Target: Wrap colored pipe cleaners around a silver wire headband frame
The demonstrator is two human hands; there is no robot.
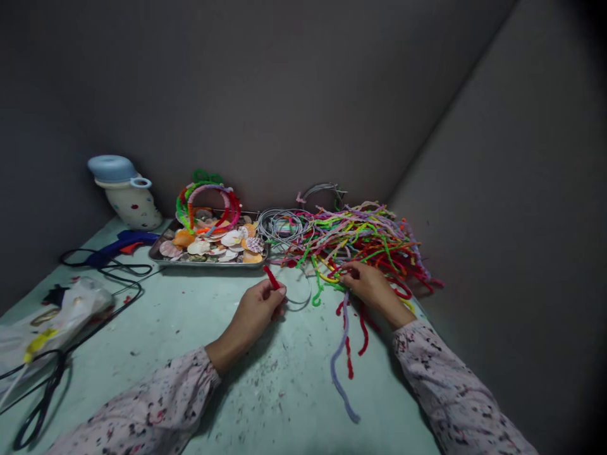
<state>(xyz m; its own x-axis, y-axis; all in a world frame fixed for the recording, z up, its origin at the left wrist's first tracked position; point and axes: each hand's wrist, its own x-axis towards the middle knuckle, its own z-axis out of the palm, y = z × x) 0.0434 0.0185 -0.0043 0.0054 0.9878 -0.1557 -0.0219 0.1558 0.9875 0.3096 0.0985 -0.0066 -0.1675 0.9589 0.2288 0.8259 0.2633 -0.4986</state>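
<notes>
My left hand (260,304) is closed on a thin wire ring (309,292), part of which is wrapped in red pipe cleaner (271,277). The ring's bare side curves out to the right of my fingers. At the near edge of a tangled heap of pipe cleaners (365,234), my right hand (367,284) pinches among the strands. A lavender pipe cleaner (337,366) trails from beneath its fingertips down the table. Short red pipe cleaners (364,335) lie beside it, below my right palm.
A metal tray (213,265) of seashells stands at the back, with colourful wrapped rings (237,208) on it. Coiled bare wire rings (284,226) lie between tray and heap. On the left are a lidded bottle (133,202), a black cable (137,287) and a plastic bag (88,300).
</notes>
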